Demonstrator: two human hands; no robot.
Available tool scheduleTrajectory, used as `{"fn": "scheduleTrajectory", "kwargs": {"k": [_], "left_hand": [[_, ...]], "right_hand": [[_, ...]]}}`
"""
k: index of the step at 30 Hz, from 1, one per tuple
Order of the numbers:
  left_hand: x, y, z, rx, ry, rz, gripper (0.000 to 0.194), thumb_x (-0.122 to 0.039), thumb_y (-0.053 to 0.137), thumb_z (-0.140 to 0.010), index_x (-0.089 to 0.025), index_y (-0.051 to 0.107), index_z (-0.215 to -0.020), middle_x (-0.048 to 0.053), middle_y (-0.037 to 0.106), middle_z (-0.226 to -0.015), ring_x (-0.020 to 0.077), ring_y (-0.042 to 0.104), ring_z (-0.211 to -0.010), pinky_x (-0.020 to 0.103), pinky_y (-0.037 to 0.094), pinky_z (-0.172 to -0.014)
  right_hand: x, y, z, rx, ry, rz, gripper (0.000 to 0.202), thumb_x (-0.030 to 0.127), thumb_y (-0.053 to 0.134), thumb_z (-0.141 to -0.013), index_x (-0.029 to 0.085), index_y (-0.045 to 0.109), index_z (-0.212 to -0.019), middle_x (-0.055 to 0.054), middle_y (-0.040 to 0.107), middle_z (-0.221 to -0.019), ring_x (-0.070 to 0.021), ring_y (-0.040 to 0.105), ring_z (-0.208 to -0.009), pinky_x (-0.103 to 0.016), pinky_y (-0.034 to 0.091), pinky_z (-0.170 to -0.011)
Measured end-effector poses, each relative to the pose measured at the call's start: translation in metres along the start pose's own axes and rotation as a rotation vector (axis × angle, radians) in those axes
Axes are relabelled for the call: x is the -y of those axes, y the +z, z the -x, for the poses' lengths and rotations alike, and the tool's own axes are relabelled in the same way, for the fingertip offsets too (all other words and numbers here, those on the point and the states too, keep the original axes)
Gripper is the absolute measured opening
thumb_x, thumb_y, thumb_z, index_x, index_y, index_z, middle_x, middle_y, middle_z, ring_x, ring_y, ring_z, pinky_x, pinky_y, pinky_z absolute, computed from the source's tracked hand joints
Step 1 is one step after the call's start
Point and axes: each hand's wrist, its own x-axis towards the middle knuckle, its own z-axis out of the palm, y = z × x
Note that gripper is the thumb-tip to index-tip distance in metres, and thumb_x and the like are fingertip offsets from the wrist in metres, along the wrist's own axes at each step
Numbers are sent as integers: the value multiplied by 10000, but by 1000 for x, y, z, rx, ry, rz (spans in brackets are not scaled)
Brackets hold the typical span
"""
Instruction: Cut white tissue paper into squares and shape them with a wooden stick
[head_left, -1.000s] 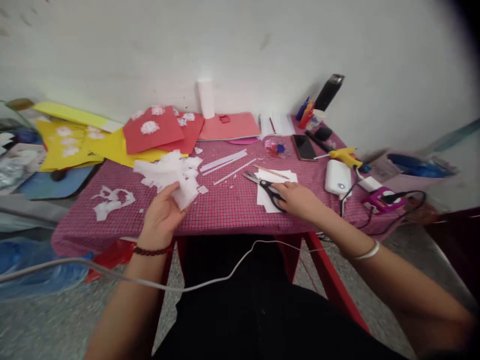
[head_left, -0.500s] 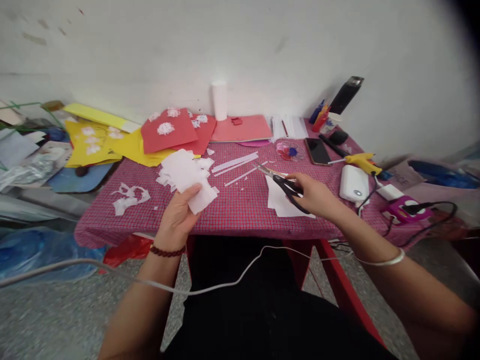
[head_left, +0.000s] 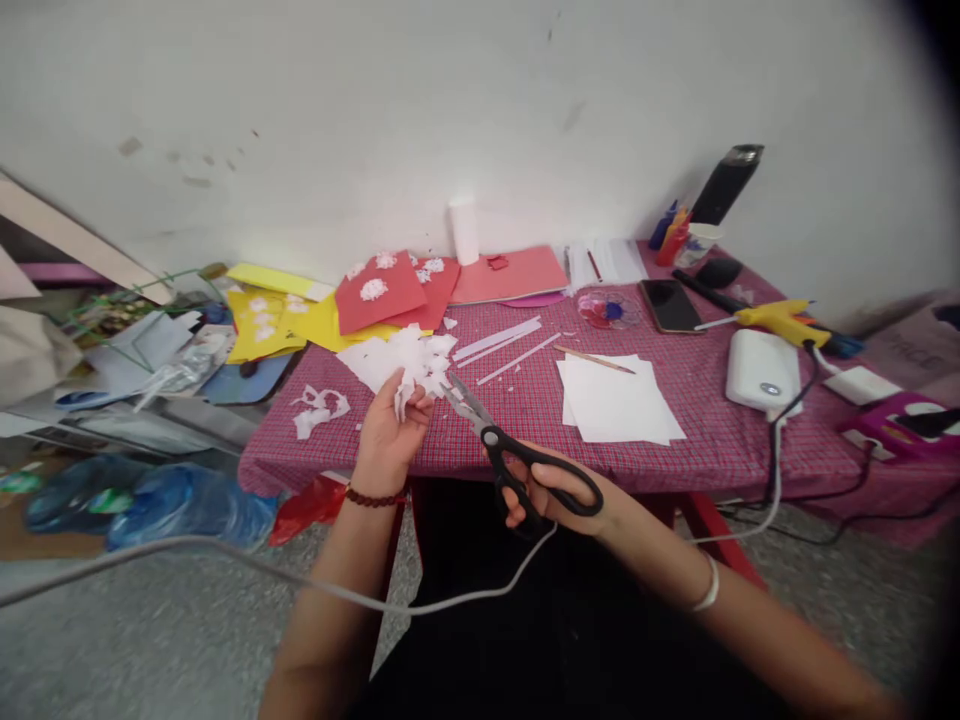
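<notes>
My left hand pinches a small piece of white cut paper between thumb and fingers at the table's near-left edge. Behind it lies a heap of white paper pieces, partly covered by the hand. My right hand has its fingers through the black handles of a pair of scissors. The scissor blades point up and left, their tips close to the held paper; whether they touch it I cannot tell. Narrow paper strips lie beyond the blades.
White sheets with a pencil lie on the checked tablecloth. Red cards and yellow bags stand at the back left. A phone, glue gun, white power bank and cables occupy the right.
My right hand has brought the scissors left and nearer to me, away from the white sheets. The left hand's larger paper is now a smaller curled piece. The view has shifted.
</notes>
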Motion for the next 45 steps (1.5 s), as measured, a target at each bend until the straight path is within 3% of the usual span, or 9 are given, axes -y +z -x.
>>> {"fn": "scheduleTrajectory", "kwargs": {"k": [4,10,20,25,30,39,45], "left_hand": [[11,2,-1,-142,151,-140,100,-130,668,-795,-166,575,-790,-48,577,-618,45,526,-483,157,390,-455],[19,-1,0,-134,330,-258,225,-156,775,-689,-191,653,-874,-49,689,-758,62,631,-587,169,461,-537],[17,-1,-2,-224,460,-325,213,-144,725,-737,-239,681,-922,-22,736,-887,104,690,-722,171,507,-544],[27,6,7,-167,514,-368,188,-129,713,-744,-247,697,-890,-7,747,-935,137,702,-900,219,561,-746],[30,11,11,-28,392,-267,296,-92,709,-717,-245,697,-970,11,746,-1037,152,692,-973,269,549,-881],[30,7,13,168,288,-414,432,-107,832,-587,-228,715,-985,43,745,-1064,195,678,-1044,284,531,-910],[22,5,12,196,328,-509,405,-134,836,-598,-228,735,-979,47,734,-1117,202,666,-1071,275,520,-939]], "right_hand": [[0,3,2,47,74,23,485,465,706,-818,165,565,-1172,-45,668,-871,-145,674,-751,-271,546,-718],[-9,-8,-3,111,30,-7,453,451,683,-846,151,562,-1163,-50,655,-906,-132,675,-769,-273,555,-732],[5,-1,5,111,27,108,525,523,709,-794,158,551,-1137,-41,641,-891,-139,665,-770,-266,541,-713],[2,-3,2,103,15,18,508,506,735,-772,163,560,-1102,-27,647,-857,-136,660,-748,-292,549,-751],[2,-10,1,90,-9,-30,455,465,723,-801,154,568,-1094,-41,675,-863,-139,695,-743,-271,556,-724],[7,-15,1,122,-43,-40,479,483,738,-783,154,551,-1077,-40,698,-855,-150,711,-741,-275,566,-707],[8,-14,0,133,-51,-48,448,465,760,-765,148,537,-990,-38,704,-814,-138,716,-691,-231,563,-650]]}}
